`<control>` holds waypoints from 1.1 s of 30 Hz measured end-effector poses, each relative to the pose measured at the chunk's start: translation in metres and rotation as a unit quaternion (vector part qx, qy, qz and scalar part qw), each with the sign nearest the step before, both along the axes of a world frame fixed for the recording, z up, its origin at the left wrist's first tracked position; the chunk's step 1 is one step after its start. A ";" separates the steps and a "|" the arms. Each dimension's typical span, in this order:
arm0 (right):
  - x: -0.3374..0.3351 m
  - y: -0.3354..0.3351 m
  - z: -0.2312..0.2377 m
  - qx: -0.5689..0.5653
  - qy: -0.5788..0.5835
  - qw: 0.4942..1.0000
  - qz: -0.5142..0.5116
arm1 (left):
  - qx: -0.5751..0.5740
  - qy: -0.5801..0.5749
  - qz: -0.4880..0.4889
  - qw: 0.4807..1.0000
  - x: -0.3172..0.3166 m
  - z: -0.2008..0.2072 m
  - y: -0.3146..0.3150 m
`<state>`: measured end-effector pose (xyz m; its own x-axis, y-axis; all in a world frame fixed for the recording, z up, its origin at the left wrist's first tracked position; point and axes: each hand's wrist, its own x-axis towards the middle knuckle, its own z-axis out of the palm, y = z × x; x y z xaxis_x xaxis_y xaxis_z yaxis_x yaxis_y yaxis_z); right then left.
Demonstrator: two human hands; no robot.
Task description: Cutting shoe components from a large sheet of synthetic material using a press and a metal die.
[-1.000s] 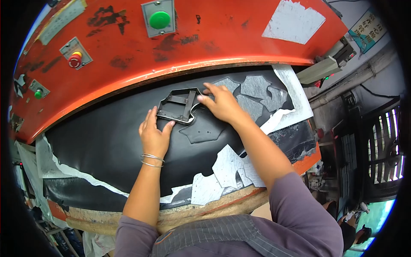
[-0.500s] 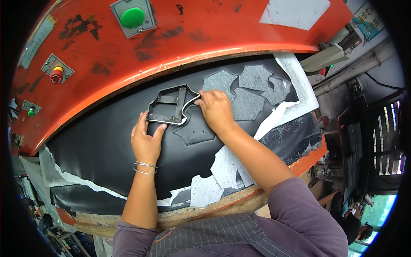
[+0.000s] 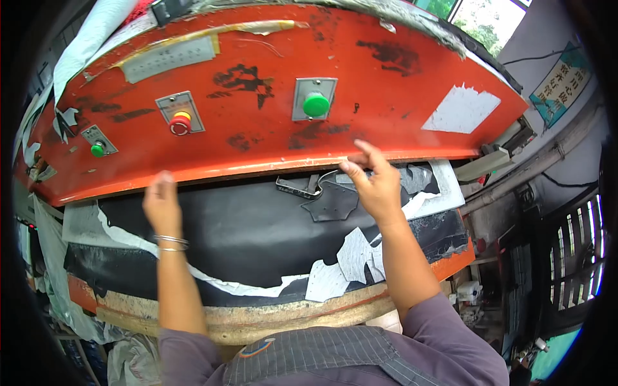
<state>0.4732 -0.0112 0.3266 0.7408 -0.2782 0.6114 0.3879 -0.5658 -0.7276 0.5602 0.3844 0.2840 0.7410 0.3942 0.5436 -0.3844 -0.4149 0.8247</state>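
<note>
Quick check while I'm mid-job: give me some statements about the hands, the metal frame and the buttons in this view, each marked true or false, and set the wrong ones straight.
1. The metal frame lies on the black sheet. True.
2. The right hand grips that frame. False: the hand holds nothing, and the frame lies to its left.
3. The red button is right of the large green button. False: it is to the left.
4. Thin bracelets circle the wrist of the left hand. True.
5. The left hand is pressing the red button. False: it is apart from the button, lower in the picture.
</note>
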 end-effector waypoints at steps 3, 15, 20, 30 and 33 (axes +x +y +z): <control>-0.020 0.036 0.062 0.019 -0.111 0.993 0.043 | 0.000 -0.145 0.179 0.973 -0.019 0.073 0.047; -0.131 0.057 -0.035 -0.191 0.230 0.942 0.154 | 0.187 0.097 -0.097 0.973 -0.184 0.025 0.014; -0.221 0.073 -0.088 -0.363 0.171 0.886 0.233 | 0.269 0.143 -0.274 0.912 -0.284 -0.035 -0.076; -0.224 0.071 -0.121 -0.366 0.173 0.892 0.201 | 0.376 0.132 -0.199 0.895 -0.298 -0.063 -0.096; -0.221 0.049 -0.103 -0.377 0.255 0.806 0.378 | 0.364 0.148 -0.260 0.882 -0.320 -0.062 -0.085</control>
<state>0.2518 0.0381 0.2235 0.7330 0.6789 -0.0411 0.5889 -0.6638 -0.4611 0.2398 0.2998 0.2215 0.8706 -0.4142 0.2655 -0.4914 -0.7076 0.5078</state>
